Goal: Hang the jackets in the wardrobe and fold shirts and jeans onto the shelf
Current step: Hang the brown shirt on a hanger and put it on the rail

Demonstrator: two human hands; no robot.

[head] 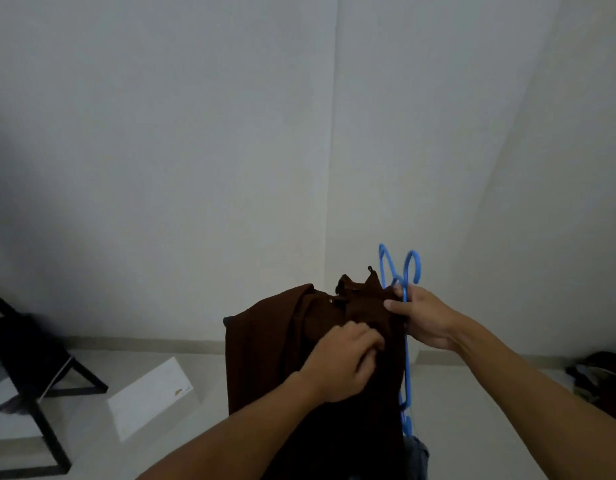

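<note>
Gripping the jacket (320, 358) mid-air, the left hand (341, 362) is bunching its cloth while the right hand (420, 317) is pinching the collar and hangers (405, 271), probably for threading one in.

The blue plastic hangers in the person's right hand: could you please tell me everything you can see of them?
The blue plastic hangers are thin and glossy; two hooks rise side by side above the right hand, which grips their necks. The frames hang down along the right edge of the dark brown jacket, their lower ends showing near the bottom. How many are bundled is unclear. The left hand grips the jacket, not the hangers.
</note>
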